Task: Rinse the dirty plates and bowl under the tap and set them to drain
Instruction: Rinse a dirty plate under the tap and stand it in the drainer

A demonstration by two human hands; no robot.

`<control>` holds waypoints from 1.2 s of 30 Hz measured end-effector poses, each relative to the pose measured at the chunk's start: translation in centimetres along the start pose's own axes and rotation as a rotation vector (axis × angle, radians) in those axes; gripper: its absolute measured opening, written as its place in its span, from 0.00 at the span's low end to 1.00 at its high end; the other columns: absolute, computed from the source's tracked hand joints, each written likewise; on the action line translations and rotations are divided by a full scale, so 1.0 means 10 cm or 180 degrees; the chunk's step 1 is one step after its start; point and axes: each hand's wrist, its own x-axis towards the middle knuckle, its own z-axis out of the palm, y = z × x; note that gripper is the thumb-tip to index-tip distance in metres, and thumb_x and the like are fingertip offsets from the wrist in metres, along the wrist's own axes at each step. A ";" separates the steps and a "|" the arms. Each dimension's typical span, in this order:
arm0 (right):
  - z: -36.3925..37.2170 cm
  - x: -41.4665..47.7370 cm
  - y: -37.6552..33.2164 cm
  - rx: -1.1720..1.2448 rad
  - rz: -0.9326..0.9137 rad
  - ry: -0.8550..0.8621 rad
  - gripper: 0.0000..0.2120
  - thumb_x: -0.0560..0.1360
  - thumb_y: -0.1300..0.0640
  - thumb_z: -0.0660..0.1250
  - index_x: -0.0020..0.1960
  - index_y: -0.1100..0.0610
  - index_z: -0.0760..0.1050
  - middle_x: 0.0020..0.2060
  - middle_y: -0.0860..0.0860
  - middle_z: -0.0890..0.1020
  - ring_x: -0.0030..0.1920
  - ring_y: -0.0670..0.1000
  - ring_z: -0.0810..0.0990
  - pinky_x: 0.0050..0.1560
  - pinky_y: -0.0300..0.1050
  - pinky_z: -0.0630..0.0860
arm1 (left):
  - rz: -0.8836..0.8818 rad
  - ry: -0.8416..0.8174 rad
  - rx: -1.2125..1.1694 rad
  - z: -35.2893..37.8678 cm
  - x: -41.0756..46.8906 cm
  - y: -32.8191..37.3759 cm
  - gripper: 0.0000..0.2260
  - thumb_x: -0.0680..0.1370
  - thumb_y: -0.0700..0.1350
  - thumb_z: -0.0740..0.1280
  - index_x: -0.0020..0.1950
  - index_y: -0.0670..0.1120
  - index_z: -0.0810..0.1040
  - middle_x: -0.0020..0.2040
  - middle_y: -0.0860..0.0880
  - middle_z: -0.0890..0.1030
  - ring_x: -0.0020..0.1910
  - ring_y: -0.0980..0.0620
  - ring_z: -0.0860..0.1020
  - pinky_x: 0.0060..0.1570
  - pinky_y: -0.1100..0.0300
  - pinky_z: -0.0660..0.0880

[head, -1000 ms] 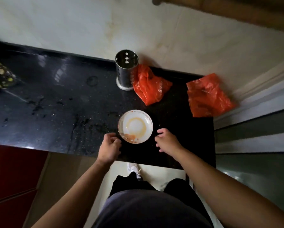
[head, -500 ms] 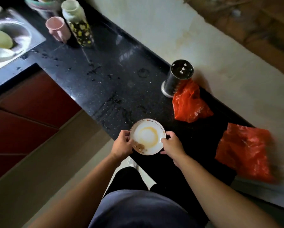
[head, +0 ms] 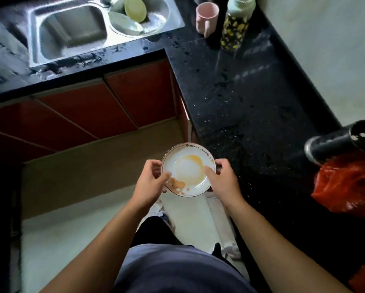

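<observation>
A small white plate [head: 188,163] with an orange sauce ring and a brown smear is held level in front of me, off the counter and above the floor. My left hand [head: 150,185] grips its left rim, thumb on top. My right hand [head: 222,179] grips its right rim. The steel sink [head: 71,30] lies at the upper left, its main basin empty. A round side basin [head: 160,13] beside it holds a pale green dish [head: 135,8] and a white dish [head: 122,23]. No tap is in view.
The black counter [head: 240,98] runs along the right with wet spots. On it stand a pink cup [head: 206,15], a patterned bottle [head: 236,26], a metal utensil holder [head: 342,142] and an orange plastic bag [head: 346,185]. Red cabinet doors [head: 92,106] sit below the sink.
Both hands took hold of the plate and lifted it off the counter. My view turned left, bringing the sink into sight.
</observation>
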 end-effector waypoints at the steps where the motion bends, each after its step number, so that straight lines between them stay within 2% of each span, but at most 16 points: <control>1: 0.18 0.07 -0.14 -0.0005 -0.0049 -0.0104 0.09 0.73 0.49 0.71 0.52 0.47 0.75 0.44 0.47 0.84 0.47 0.50 0.84 0.46 0.49 0.80 | 0.0001 0.0052 -0.0090 -0.20 0.09 0.00 0.09 0.79 0.40 0.70 0.54 0.51 0.74 0.41 0.52 0.86 0.34 0.57 0.80 0.31 0.61 0.77; 4: 0.71 0.25 -0.59 -0.0119 -0.0075 -0.0376 0.12 0.73 0.46 0.72 0.53 0.48 0.76 0.45 0.48 0.85 0.46 0.50 0.85 0.42 0.46 0.81 | -0.0109 0.0083 -0.0312 -0.79 0.37 0.04 0.11 0.78 0.39 0.71 0.53 0.50 0.72 0.37 0.53 0.83 0.37 0.51 0.81 0.32 0.56 0.75; 6: 1.05 0.35 -0.88 -0.0074 -0.0058 -0.0509 0.11 0.74 0.47 0.73 0.53 0.49 0.77 0.46 0.50 0.86 0.46 0.51 0.85 0.35 0.39 0.79 | -0.0098 0.0115 -0.0378 -1.17 0.56 0.13 0.11 0.75 0.43 0.72 0.52 0.52 0.72 0.37 0.54 0.82 0.40 0.49 0.82 0.33 0.54 0.75; 9: 1.51 0.52 -1.29 -0.0085 -0.0065 -0.0576 0.08 0.75 0.50 0.73 0.51 0.49 0.77 0.47 0.53 0.86 0.46 0.52 0.85 0.29 0.30 0.74 | -0.0161 0.0182 -0.0528 -1.65 0.89 0.26 0.10 0.74 0.45 0.72 0.50 0.55 0.73 0.42 0.46 0.82 0.44 0.44 0.83 0.37 0.45 0.80; 11: 1.76 0.66 -1.53 -0.0054 -0.0066 -0.0641 0.09 0.76 0.51 0.73 0.53 0.51 0.77 0.49 0.55 0.85 0.47 0.53 0.85 0.27 0.31 0.75 | -0.0230 0.0195 -0.0696 -1.88 1.14 0.32 0.10 0.76 0.42 0.72 0.50 0.54 0.74 0.48 0.40 0.83 0.47 0.40 0.85 0.45 0.36 0.84; 12: 1.86 0.75 -1.64 -0.0085 -0.0065 -0.0671 0.10 0.76 0.51 0.73 0.55 0.52 0.77 0.49 0.56 0.85 0.48 0.54 0.85 0.29 0.35 0.77 | -0.0263 0.0210 -0.0758 -1.97 1.27 0.34 0.09 0.77 0.41 0.71 0.50 0.53 0.74 0.49 0.40 0.83 0.49 0.38 0.85 0.45 0.35 0.84; 14: 2.04 0.96 -1.86 -0.0325 -0.0121 -0.0698 0.13 0.76 0.49 0.72 0.57 0.53 0.77 0.49 0.55 0.85 0.50 0.55 0.85 0.42 0.48 0.82 | -0.0234 0.0326 -0.0736 -2.13 1.52 0.42 0.10 0.79 0.40 0.70 0.50 0.55 0.75 0.43 0.49 0.84 0.45 0.45 0.85 0.39 0.50 0.85; 16: 2.19 1.23 -2.08 -0.0490 -0.0206 -0.0753 0.12 0.76 0.47 0.71 0.56 0.52 0.77 0.47 0.52 0.86 0.49 0.53 0.85 0.46 0.47 0.81 | -0.0239 0.0398 -0.0715 -2.26 1.78 0.54 0.11 0.80 0.40 0.70 0.50 0.57 0.75 0.41 0.51 0.85 0.42 0.51 0.85 0.34 0.61 0.80; 18: 2.36 1.53 -2.31 -0.0566 -0.0260 -0.0846 0.10 0.76 0.47 0.69 0.54 0.50 0.77 0.46 0.50 0.86 0.47 0.51 0.85 0.40 0.40 0.79 | -0.0312 0.0460 -0.0643 -2.39 2.07 0.66 0.09 0.80 0.41 0.69 0.52 0.55 0.74 0.45 0.46 0.86 0.42 0.51 0.87 0.35 0.61 0.81; 22: 2.73 2.12 -2.85 -0.0513 -0.0303 -0.1162 0.08 0.76 0.50 0.70 0.53 0.50 0.78 0.46 0.51 0.86 0.49 0.55 0.85 0.51 0.55 0.80 | -0.0325 0.0565 -0.0598 -2.67 2.65 1.02 0.11 0.81 0.39 0.67 0.59 0.53 0.74 0.54 0.45 0.85 0.51 0.45 0.86 0.47 0.47 0.83; 25: 2.97 2.45 -3.28 -0.0531 -0.0243 -0.1442 0.07 0.74 0.50 0.70 0.52 0.50 0.78 0.46 0.54 0.86 0.50 0.59 0.85 0.52 0.60 0.81 | -0.0394 0.0671 -0.0544 -2.90 2.99 1.30 0.16 0.81 0.39 0.65 0.65 0.55 0.75 0.57 0.50 0.85 0.55 0.48 0.84 0.50 0.52 0.82; 28: 3.15 2.82 -3.75 -0.0586 -0.0324 -0.1604 0.09 0.73 0.47 0.70 0.51 0.48 0.77 0.46 0.52 0.85 0.49 0.57 0.85 0.51 0.63 0.82 | -0.0403 0.0623 -0.0485 -3.12 3.38 1.61 0.16 0.81 0.42 0.64 0.60 0.62 0.79 0.56 0.56 0.87 0.56 0.54 0.84 0.58 0.52 0.80; 31: 3.30 3.18 -4.21 -0.0617 -0.0385 -0.1661 0.09 0.75 0.46 0.70 0.51 0.49 0.78 0.46 0.50 0.85 0.50 0.55 0.85 0.54 0.62 0.82 | -0.0472 0.0569 -0.0588 -3.29 3.75 1.85 0.16 0.81 0.41 0.65 0.59 0.63 0.80 0.55 0.56 0.87 0.55 0.55 0.85 0.56 0.54 0.82; 33: 3.42 3.42 -4.45 -0.0614 -0.0355 -0.1724 0.08 0.76 0.46 0.69 0.50 0.50 0.79 0.44 0.50 0.85 0.49 0.56 0.85 0.54 0.62 0.83 | -0.0461 0.0600 -0.0777 -3.39 4.03 1.96 0.17 0.79 0.40 0.65 0.57 0.62 0.81 0.54 0.54 0.87 0.51 0.57 0.86 0.48 0.61 0.83; 35: 3.53 3.66 -4.68 -0.0568 -0.0299 -0.1807 0.08 0.78 0.49 0.69 0.51 0.53 0.80 0.42 0.51 0.84 0.41 0.54 0.83 0.48 0.58 0.84 | -0.0371 0.0617 -0.0943 -3.49 4.33 2.08 0.17 0.77 0.38 0.65 0.55 0.59 0.81 0.52 0.51 0.87 0.49 0.55 0.86 0.41 0.66 0.82; 36: 3.57 3.78 -4.78 -0.0497 -0.0219 -0.1826 0.09 0.78 0.50 0.69 0.53 0.55 0.81 0.40 0.52 0.84 0.37 0.52 0.83 0.43 0.55 0.84 | -0.0378 0.0588 -0.1095 -3.54 4.48 2.12 0.17 0.77 0.36 0.64 0.57 0.57 0.81 0.52 0.49 0.87 0.51 0.52 0.86 0.40 0.62 0.83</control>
